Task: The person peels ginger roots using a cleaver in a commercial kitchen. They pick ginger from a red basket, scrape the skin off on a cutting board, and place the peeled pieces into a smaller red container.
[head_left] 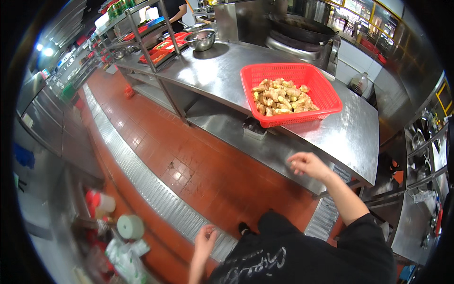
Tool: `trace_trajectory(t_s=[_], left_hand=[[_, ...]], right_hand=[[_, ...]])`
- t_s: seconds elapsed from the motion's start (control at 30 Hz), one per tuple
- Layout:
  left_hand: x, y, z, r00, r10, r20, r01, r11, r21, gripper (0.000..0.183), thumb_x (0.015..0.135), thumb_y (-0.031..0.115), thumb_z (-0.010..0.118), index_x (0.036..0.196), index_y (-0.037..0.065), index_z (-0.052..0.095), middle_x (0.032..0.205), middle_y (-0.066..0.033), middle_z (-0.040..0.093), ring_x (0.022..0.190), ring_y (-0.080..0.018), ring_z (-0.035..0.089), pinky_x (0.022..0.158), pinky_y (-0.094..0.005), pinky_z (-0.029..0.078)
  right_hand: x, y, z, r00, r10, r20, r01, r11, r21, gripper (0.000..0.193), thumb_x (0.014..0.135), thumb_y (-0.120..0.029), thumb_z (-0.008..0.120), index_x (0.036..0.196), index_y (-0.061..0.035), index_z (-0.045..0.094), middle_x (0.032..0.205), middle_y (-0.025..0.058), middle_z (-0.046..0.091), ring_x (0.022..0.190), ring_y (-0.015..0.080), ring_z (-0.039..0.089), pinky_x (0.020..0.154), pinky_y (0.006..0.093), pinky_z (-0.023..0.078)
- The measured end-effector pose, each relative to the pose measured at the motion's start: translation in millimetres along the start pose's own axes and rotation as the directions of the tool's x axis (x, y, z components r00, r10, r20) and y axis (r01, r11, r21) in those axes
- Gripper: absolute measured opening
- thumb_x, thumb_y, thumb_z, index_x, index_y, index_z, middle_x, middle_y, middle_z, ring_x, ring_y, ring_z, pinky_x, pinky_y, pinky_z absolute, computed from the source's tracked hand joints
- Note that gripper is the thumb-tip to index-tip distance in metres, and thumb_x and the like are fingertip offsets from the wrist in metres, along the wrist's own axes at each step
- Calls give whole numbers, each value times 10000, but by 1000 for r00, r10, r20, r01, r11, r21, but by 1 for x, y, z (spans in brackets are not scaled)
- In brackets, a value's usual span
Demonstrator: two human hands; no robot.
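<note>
A red plastic basket with perforated sides sits on the steel counter, its near edge close to the counter's front. Inside lies a heap of ginger roots, pale brown and knobbly. My right hand hangs in the air just off the counter's front edge, below the basket and apart from it. Its fingers are loosely bent and nothing shows in them. Lower down, my left hand is over the floor beside my body, also loosely bent, with no object visible in it.
The steel counter has a lower shelf holding a small container. A metal bowl and red trays stand at its far left. Behind is a large wok. A metal drain grate crosses the red tiled floor.
</note>
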State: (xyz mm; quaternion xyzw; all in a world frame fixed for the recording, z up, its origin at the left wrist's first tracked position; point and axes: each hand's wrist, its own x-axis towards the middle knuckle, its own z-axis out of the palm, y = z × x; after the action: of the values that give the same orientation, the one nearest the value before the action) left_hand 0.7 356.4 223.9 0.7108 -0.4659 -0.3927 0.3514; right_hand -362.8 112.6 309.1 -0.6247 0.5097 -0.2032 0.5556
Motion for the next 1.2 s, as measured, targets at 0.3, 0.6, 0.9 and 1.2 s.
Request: trace_trajectory(t_s=[0.3,0.6,0.9,1.2], left_hand=[[117,68,54,991,58,117,-46,994,-100,248,813,115,633,1044,35,592,882,-98,641,818,-176,615,719,-291,489],[297,202,130,979,119,-164,-161,949,-271,551,801,166,678,1272,79,405,1109,-92,471,901,-166,522,777,-289,467],[370,220,177,992,11,-129,-63,912,-406,550,768,-31,549,1284,43,373,1096,-93,537,973,-155,555,837,-288,466],[368,231,173,988,88,-126,-131,912,-389,501,752,-74,513,1238,-6,410,1124,-110,553,1011,-146,542,872,-279,439]], right_hand=[[145,-73,-98,794,-607,36,345,400,-849,192,752,-113,566,907,-117,680,1065,75,587,1000,271,555,828,383,465],[264,-37,-136,740,-446,504,588,65,-807,216,759,-373,625,904,-219,669,1282,2,484,1307,244,318,1000,629,241],[214,24,-310,950,-313,-3,120,373,-920,220,734,-145,651,951,-108,663,1253,91,523,1169,285,480,963,405,390],[205,-34,-205,729,-465,502,679,403,-613,318,746,-219,677,1059,-194,625,1229,50,522,1192,239,442,934,508,362]])
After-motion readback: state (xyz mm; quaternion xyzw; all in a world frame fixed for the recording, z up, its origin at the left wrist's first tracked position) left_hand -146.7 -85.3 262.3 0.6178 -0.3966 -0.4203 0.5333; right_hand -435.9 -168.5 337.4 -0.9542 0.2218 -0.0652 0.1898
